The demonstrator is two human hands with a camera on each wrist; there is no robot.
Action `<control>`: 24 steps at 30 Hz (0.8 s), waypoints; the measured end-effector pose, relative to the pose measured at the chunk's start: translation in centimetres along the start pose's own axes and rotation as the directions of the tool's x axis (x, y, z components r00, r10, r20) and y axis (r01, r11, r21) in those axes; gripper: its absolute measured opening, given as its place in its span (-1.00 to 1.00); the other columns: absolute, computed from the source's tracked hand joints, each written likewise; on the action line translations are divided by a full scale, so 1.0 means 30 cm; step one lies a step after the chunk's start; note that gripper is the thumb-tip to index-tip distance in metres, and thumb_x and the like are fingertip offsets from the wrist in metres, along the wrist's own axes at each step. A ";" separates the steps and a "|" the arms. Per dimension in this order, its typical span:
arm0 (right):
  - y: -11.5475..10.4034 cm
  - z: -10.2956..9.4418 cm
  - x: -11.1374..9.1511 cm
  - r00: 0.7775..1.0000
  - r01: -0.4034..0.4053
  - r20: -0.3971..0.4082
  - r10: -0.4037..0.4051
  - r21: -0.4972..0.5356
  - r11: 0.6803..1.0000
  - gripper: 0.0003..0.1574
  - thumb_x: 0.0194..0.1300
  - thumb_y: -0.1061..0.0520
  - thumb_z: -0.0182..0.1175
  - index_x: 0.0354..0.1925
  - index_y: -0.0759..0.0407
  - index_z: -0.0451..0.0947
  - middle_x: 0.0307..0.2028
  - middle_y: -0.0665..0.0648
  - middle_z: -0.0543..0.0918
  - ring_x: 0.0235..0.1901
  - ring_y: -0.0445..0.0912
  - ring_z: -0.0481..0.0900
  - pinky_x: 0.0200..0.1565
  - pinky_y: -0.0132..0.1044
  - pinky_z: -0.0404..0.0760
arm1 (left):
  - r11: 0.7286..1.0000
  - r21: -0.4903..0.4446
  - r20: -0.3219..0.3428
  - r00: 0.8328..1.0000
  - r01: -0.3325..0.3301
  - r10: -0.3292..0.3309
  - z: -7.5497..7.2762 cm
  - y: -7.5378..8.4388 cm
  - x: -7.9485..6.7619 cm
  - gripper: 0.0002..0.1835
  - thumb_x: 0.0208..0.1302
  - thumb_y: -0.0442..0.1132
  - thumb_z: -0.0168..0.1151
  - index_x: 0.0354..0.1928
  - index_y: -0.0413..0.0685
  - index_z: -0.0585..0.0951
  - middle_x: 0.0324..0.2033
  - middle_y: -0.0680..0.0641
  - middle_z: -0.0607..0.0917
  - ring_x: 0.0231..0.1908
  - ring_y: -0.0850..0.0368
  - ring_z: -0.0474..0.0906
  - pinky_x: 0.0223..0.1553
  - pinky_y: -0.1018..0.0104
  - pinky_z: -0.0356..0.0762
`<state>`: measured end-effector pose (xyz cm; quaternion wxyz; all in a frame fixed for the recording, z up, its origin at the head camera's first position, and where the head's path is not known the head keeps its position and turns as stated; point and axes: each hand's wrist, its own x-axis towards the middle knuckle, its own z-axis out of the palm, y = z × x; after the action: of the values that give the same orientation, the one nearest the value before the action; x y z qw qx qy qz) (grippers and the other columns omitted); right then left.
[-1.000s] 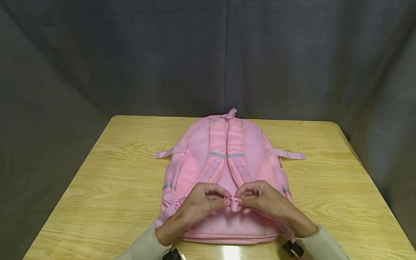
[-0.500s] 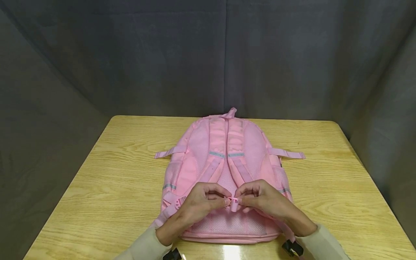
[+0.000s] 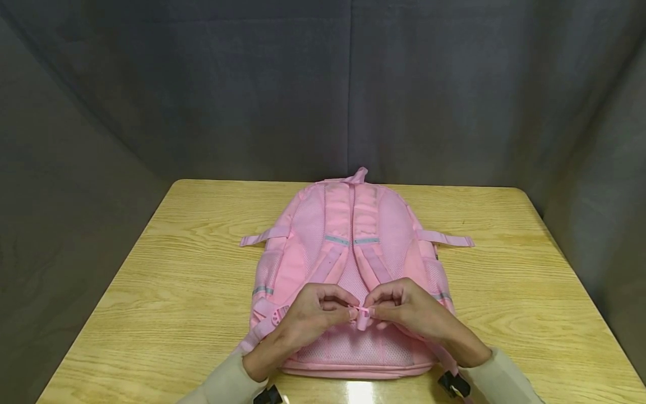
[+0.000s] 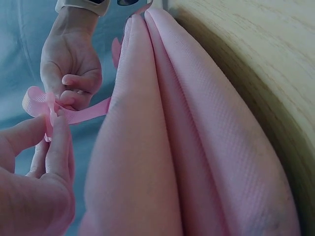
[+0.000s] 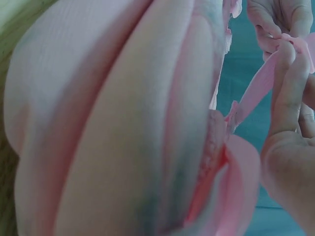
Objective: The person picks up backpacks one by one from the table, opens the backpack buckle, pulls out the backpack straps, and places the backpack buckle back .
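Note:
A pink backpack (image 3: 343, 269) lies with its shoulder straps facing up. Over its lower half, my left hand (image 3: 315, 311) and right hand (image 3: 409, 308) meet fingertip to fingertip. Between them is a narrow pink webbing strap (image 4: 86, 114), with a loop (image 3: 363, 321) hanging down. A thin bright pink piece (image 3: 360, 308), which looks like a strap slider, sits at the top of that loop. Thumb and fingers of the left hand pinch at this piece. The right hand pinches the webbing on the other side. Fingertips partly hide how the webbing is threaded.
The backpack rests on a wood-grain table (image 3: 166, 292). Side straps (image 3: 446, 239) stick out left and right. A pink buckle (image 3: 278, 315) lies by the left forearm. Dark curtains (image 3: 252, 95) stand around the table's back and sides.
Both hands stay almost in place over the backpack. The hanging webbing loop has turned slightly and looks narrower; the backpack has not moved.

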<state>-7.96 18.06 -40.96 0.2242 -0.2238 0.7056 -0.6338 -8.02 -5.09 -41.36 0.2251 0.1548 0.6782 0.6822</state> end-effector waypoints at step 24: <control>-0.003 -0.005 -0.004 0.995 -0.101 0.036 0.097 0.111 0.989 -0.77 0.31 0.37 0.16 -0.13 0.59 0.52 -0.38 0.10 0.73 -0.38 -0.18 0.67 -0.36 -0.42 0.67 | 0.999 -0.050 0.039 0.999 -0.015 0.017 -0.002 0.012 -0.013 -0.75 0.18 -0.43 0.36 -0.09 -0.41 0.65 -0.32 -0.10 0.77 -0.31 0.23 0.67 -0.28 0.44 0.60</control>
<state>-7.94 18.25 -40.85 0.2783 -0.1850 0.6755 -0.6573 -7.76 -5.31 -40.95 0.2368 0.1677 0.6551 0.6976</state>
